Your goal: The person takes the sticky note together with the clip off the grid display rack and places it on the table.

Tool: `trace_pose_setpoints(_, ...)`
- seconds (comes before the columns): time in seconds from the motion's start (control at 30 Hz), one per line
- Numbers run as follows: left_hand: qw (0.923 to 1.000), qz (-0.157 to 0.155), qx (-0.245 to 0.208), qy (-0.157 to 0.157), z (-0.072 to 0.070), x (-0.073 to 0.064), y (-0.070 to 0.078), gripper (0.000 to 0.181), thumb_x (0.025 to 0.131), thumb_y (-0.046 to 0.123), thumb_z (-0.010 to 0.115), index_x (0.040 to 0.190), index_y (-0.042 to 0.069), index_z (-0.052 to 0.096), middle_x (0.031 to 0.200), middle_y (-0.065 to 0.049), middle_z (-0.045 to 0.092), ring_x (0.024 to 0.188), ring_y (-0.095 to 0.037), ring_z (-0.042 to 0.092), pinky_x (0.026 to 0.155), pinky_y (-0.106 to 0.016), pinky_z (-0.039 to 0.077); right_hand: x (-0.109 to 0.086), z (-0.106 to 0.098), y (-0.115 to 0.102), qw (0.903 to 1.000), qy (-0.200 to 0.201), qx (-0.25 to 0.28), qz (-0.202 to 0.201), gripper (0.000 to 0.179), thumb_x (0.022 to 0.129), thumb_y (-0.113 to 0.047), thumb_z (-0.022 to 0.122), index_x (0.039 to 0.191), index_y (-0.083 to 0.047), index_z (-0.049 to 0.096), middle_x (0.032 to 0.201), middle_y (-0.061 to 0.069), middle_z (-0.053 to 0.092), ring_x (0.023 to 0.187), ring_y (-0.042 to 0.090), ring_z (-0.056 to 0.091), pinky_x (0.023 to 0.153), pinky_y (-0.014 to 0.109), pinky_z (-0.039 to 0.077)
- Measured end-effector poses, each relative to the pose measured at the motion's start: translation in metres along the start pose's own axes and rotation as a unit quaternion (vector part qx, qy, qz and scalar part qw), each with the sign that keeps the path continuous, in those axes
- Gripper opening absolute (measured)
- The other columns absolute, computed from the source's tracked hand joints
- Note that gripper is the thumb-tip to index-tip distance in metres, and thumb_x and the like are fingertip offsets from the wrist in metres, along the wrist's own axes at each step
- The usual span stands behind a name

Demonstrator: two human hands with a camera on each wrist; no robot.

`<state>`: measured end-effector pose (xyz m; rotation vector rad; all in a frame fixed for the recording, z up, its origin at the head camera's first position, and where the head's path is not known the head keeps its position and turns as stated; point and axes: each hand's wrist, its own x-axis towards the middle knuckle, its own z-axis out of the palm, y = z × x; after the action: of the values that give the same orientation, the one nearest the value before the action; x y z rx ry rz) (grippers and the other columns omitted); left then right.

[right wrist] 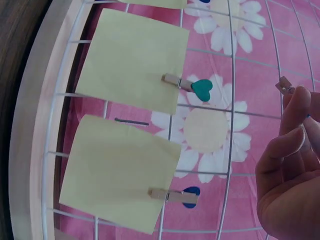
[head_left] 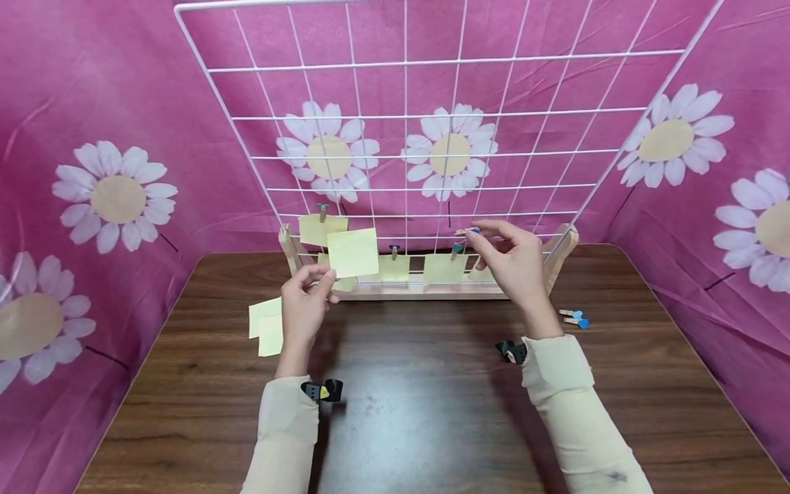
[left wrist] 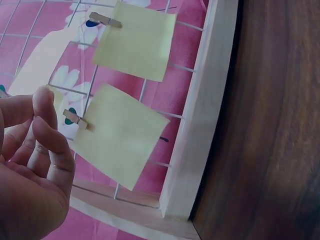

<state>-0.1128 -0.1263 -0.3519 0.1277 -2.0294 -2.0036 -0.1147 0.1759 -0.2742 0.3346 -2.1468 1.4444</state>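
Note:
My left hand (head_left: 306,298) pinches a yellow sticky note (head_left: 353,252) by its lower left corner, in front of the white wire grid (head_left: 405,137). In the left wrist view the raised note (left wrist: 44,62) looks pale above the fingertips. My right hand (head_left: 517,264) pinches a small wooden clothespin (right wrist: 284,86) between thumb and fingers, apart from the grid. Several yellow notes hang on the grid's lower part, among them one note (head_left: 444,269) under a green heart clothespin (right wrist: 201,90) and an upper left note (head_left: 315,231) with its own clothespin (head_left: 323,211).
Loose yellow notes (head_left: 262,322) lie on the brown wooden table (head_left: 395,412) at left. Two blue heart clothespins (head_left: 576,322) lie to the right. A wooden stand (head_left: 426,293) holds the grid upright before a pink flowered cloth (head_left: 204,178).

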Motion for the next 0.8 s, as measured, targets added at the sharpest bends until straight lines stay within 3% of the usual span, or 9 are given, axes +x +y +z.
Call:
trace_pose_setpoints(0.17, 1.0, 0.005, 0.003, 0.004, -0.007, -0.003, -0.005, 0.014, 0.096, 0.006, 0.069, 0.104, -0.006, 0.068, 0.088, -0.017, 0.071, 0.05, -0.008, 0.061, 0.046, -0.021, 0.045, -0.006, -0.008, -0.006, 0.9999, -0.005, -0.008, 0.011, 0.018, 0.091, 0.003, 0.072, 0.108, 0.009, 0.073, 0.074, 0.021, 0.067, 0.047, 0.003, 0.057, 0.048, 0.017, 0.039)
trace_pose_setpoints(0.37, 0.9998, -0.013, -0.009, 0.011, -0.013, -0.006, -0.009, 0.018, 0.096, 0.006, 0.069, 0.106, -0.008, 0.067, 0.089, -0.018, 0.071, 0.049, -0.008, 0.061, 0.045, -0.019, 0.043, -0.01, -0.015, 0.019, 0.9995, 0.008, -0.012, 0.029, 0.019, 0.091, 0.003, 0.071, 0.109, 0.009, 0.073, 0.067, 0.009, 0.065, 0.046, 0.007, 0.058, 0.044, 0.018, 0.036)
trace_pose_setpoints(0.47, 0.9997, -0.023, -0.002, 0.012, -0.016, -0.007, -0.011, 0.017, 0.096, 0.006, 0.069, 0.106, -0.008, 0.067, 0.088, -0.012, 0.072, 0.05, -0.008, 0.061, 0.046, -0.02, 0.045, -0.011, -0.019, 0.032, 0.9989, 0.008, -0.026, 0.038, 0.021, 0.092, 0.002, 0.071, 0.112, 0.007, 0.073, 0.07, 0.009, 0.066, 0.045, 0.007, 0.058, 0.043, 0.019, 0.033)
trace_pose_setpoints(0.63, 0.9995, -0.026, 0.016, 0.013, -0.024, -0.009, -0.015, 0.016, 0.097, 0.006, 0.068, 0.106, -0.008, 0.067, 0.081, 0.0, 0.069, 0.051, -0.007, 0.062, 0.046, -0.02, 0.045, -0.015, -0.026, 0.04, 0.9977, 0.012, -0.025, 0.062, 0.025, 0.093, -0.006, 0.072, 0.117, 0.002, 0.074, 0.089, 0.005, 0.072, 0.047, 0.006, 0.06, 0.042, 0.019, 0.035)
trace_pose_setpoints(0.8, 0.999, -0.035, 0.018, 0.019, -0.031, -0.012, -0.02, 0.018, 0.097, 0.006, 0.068, 0.106, -0.009, 0.065, 0.076, 0.004, 0.069, 0.052, -0.007, 0.063, 0.046, -0.02, 0.046, -0.021, -0.034, 0.045, 0.9962, 0.032, 0.004, 0.081, 0.024, 0.094, -0.005, 0.071, 0.115, 0.005, 0.073, 0.08, -0.012, 0.07, 0.046, 0.006, 0.06, 0.044, 0.018, 0.04)
